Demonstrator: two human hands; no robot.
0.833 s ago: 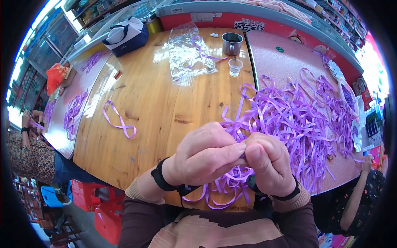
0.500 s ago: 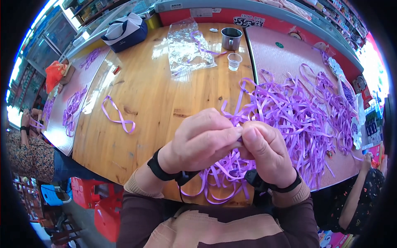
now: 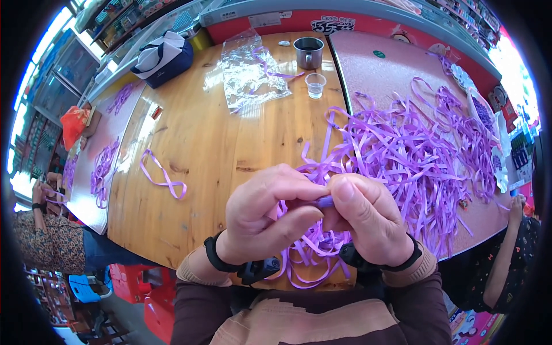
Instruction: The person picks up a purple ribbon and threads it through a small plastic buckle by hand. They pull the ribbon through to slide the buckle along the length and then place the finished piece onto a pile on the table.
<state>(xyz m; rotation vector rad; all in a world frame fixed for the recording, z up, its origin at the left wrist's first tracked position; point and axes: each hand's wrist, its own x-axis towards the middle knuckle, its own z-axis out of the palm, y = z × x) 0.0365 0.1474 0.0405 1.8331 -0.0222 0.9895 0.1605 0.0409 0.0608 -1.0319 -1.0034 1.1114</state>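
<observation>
Above the near edge of the table, my two hands meet at the fingertips over a purple ribbon (image 3: 325, 201). My right hand (image 3: 371, 215) pinches it between thumb and bent fingers. From the other side my left hand (image 3: 267, 207) grips it with its fingers curled and its thumb below, now slightly apart from the index finger. Only a short purple bit shows between the hands; the rest is covered by fingers. Under and beyond them spreads a big tangled pile of purple ribbons (image 3: 402, 155), reaching onto the pink table section on the right.
A single looped ribbon (image 3: 164, 175) lies left on the wooden table (image 3: 201, 132). Farther back are a clear plastic bag (image 3: 250, 75), a steel mug (image 3: 309, 54), a plastic cup (image 3: 315, 86) and a blue-and-white bag (image 3: 164, 60). Other people sit at the left and right edges.
My left thumb has come down away from its index finger, showing more of the purple bit between my hands. The view has shifted slightly. The pile looks the same.
</observation>
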